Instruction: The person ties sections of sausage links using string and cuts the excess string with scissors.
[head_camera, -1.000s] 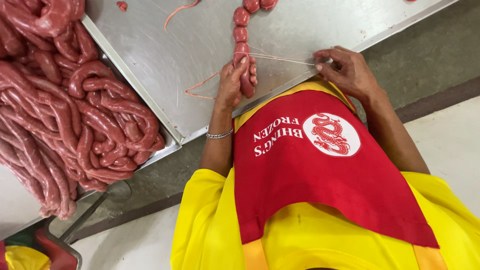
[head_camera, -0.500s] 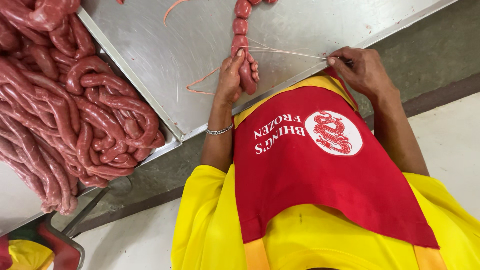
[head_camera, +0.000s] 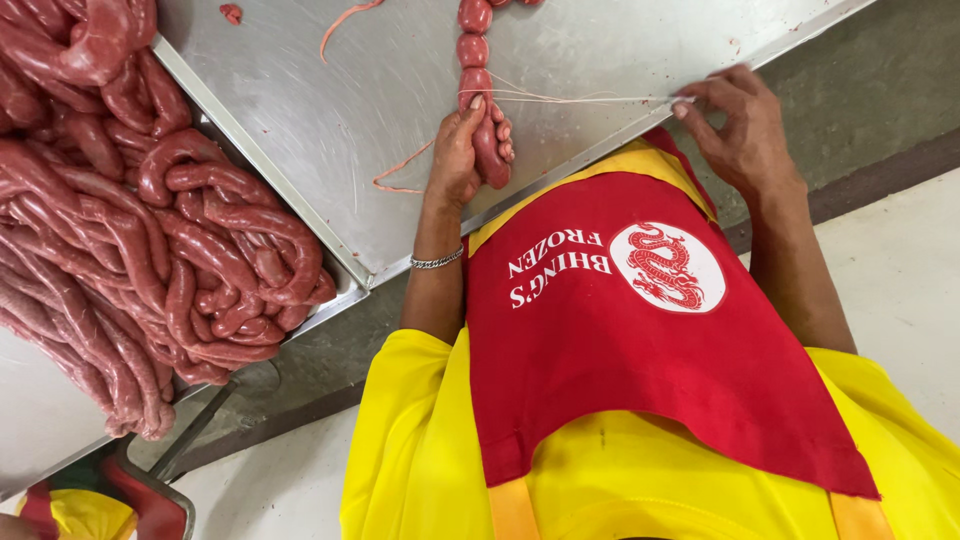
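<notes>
Currently, left hand (head_camera: 458, 150): gripping sausage link (head_camera: 487, 150) on steel table (head_camera: 330, 120).
Right hand (head_camera: 740, 125): pinching taut string (head_camera: 590, 98) beside link.
Risk: overtightened string probably cutting casing.

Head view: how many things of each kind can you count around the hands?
Hands: 2, left hand gripping, right hand pulling
Tied sausage chain: 1
Twine: 1
Heap of untied sausage: 1
Bracelet: 1
Red apron: 1
Total: 7
</notes>
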